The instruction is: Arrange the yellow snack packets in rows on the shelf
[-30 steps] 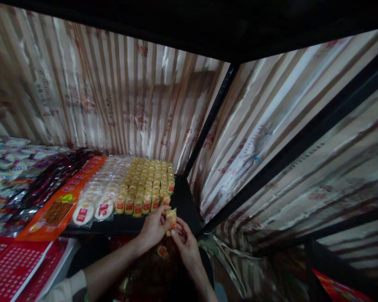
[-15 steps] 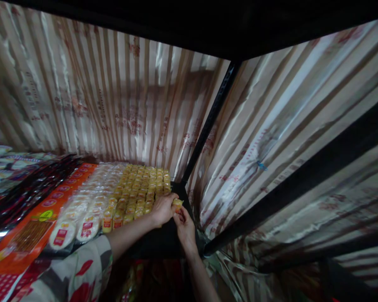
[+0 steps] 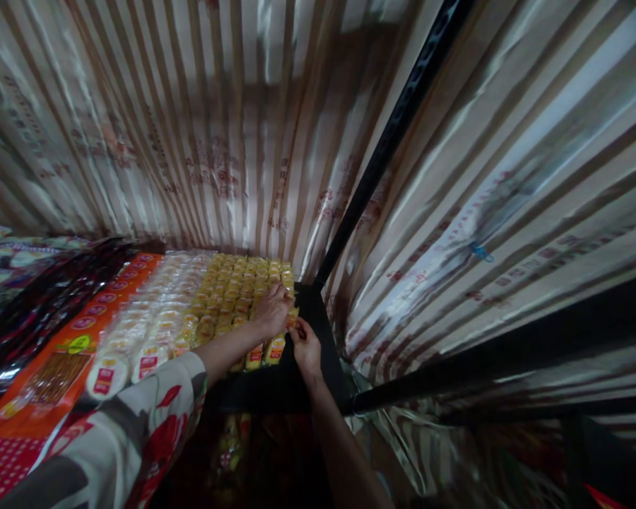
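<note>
Rows of small yellow wrapped snack packets (image 3: 233, 283) stand on a black shelf (image 3: 310, 304). Over their right-hand rows is my left hand (image 3: 272, 311), its fingers curled in; what they grip is hidden. My right hand (image 3: 306, 350), at the right edge of the rows, pinches one yellow snack packet (image 3: 292, 318) between thumb and fingers. This packet is close by my left hand; whether both hands touch it is unclear. Front packets with red labels (image 3: 274, 349) lie just below the hands.
Left of the yellow rows lie clear-wrapped round white snacks (image 3: 153, 318), a long orange package (image 3: 63, 360) and dark shiny packages (image 3: 47, 304). A black post (image 3: 371, 170) rises at the shelf's back corner. Striped sheeting (image 3: 233, 127) hangs behind, and a black bar (image 3: 487, 346) crosses at right.
The view has tilted down and shifted. My left hand has moved up and back over the yellow rows; my right hand stays close by with a packet. Labelled packets now show below the hands.
</note>
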`<action>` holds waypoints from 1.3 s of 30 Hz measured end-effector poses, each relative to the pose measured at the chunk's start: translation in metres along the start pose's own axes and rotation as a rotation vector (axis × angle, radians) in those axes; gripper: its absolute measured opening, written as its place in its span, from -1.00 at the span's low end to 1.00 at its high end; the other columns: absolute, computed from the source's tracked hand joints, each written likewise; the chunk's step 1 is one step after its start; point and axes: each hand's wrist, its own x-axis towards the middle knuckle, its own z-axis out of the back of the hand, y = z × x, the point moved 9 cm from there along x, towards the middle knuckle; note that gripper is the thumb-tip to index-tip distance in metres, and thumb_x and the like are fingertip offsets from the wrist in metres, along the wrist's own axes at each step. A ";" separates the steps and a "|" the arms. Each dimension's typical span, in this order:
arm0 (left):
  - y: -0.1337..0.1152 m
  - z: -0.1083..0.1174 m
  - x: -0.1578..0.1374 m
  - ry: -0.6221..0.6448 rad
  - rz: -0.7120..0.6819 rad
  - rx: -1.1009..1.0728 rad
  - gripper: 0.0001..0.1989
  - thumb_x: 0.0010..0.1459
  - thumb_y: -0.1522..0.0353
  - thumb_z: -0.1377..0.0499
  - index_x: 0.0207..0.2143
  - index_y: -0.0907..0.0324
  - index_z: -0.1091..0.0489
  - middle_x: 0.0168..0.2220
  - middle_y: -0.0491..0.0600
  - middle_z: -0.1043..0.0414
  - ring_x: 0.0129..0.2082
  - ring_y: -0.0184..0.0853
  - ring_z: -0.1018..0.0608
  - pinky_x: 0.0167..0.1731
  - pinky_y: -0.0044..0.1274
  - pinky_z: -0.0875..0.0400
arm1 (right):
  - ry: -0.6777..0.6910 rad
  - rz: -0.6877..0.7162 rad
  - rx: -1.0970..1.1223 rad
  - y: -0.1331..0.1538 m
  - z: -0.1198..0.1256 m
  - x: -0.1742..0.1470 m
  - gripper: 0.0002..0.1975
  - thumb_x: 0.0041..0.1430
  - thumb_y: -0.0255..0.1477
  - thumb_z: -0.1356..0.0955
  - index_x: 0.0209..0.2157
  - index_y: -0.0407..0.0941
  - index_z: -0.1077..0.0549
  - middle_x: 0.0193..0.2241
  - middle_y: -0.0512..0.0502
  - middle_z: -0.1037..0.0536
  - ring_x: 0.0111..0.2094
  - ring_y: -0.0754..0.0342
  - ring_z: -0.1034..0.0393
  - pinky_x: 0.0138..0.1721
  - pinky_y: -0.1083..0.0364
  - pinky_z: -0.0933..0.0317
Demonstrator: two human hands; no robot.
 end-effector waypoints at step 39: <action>0.009 -0.005 0.014 0.082 -0.015 0.028 -0.83 0.01 0.37 -0.15 -0.31 0.24 -0.40 -0.21 0.08 -0.36 -0.07 -0.18 -0.29 -0.06 -0.43 -0.24 | -0.047 0.157 -0.122 0.011 -0.007 -0.001 -0.58 0.08 -0.29 -0.26 -0.03 -0.16 -0.38 -0.16 -0.24 -0.43 -0.18 -0.04 -0.37 -0.13 -0.03 -0.28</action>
